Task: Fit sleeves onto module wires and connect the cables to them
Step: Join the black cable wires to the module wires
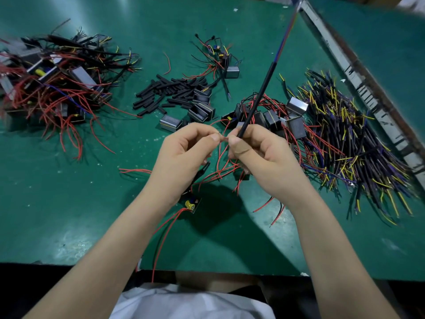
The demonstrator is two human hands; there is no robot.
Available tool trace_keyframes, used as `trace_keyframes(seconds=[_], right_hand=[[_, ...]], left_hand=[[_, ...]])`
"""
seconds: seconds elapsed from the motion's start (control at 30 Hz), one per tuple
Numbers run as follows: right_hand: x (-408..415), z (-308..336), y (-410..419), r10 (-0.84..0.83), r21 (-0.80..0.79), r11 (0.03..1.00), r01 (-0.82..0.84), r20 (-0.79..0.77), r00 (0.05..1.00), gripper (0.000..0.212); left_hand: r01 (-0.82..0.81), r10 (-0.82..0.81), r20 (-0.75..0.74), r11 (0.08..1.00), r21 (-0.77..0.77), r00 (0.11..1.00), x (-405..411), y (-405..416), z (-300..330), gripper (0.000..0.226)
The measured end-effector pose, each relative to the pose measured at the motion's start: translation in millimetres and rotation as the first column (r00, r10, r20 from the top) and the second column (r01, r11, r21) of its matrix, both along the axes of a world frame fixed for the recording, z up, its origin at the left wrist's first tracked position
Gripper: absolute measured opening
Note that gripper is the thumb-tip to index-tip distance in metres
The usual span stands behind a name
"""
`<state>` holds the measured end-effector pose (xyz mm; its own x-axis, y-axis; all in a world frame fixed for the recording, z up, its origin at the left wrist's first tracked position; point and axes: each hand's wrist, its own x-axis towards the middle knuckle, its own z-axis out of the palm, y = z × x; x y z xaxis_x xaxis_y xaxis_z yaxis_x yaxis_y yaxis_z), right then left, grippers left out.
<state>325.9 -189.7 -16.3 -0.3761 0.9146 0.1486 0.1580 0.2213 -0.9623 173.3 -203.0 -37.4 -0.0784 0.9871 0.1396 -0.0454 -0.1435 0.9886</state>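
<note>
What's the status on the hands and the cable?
Left hand and right hand both pinching, fingers meeting at a red wire. Right holds black cable angled up and away. Module hangs under left wrist. Nothing blocking.

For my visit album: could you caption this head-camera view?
Both hands, left hand and right hand, join a black cable to a red wire.

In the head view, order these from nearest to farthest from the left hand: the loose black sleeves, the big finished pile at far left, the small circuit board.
1. Small circuit board, just below the left hand.
2. Loose black sleeves, ahead on the mat.
3. Finished pile, far left.
</note>
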Motion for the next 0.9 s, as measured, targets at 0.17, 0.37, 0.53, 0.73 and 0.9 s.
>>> trace_keyframes(seconds=[0.17,0.37,0.53,0.73,0.9], right_hand=[[2,1,1,-0.069,0.273,0.962,0.011,0.203,0.977,0.007],[2,12,10,-0.161,0.427,0.904,0.033,0.268,0.950,0.006],[2,17,9,-0.210,0.088,0.973,0.213,-0.040,0.977,0.013],[-5,3,1,-0.320,-0.298,0.928,0.226,-0.320,0.892,0.018],[-15,-13,-4,-0.315,-0.397,0.905,0.152,-0.386,0.867,0.023]], left_hand=[[0.035,-0.045,-0.148,0.997,-0.071,0.988,-1,2,1,0.020],[0.259,-0.223,-0.606,0.966,-0.029,0.763,3,-6,1,0.011],[0.125,-0.104,-0.495,0.992,0.010,0.863,3,-5,-4,0.021],[0.011,-0.017,-0.141,0.999,-0.045,0.990,-7,-2,-3,0.009],[0.019,-0.025,-0.071,0.996,-0.084,0.997,-5,-2,-5,0.011]])
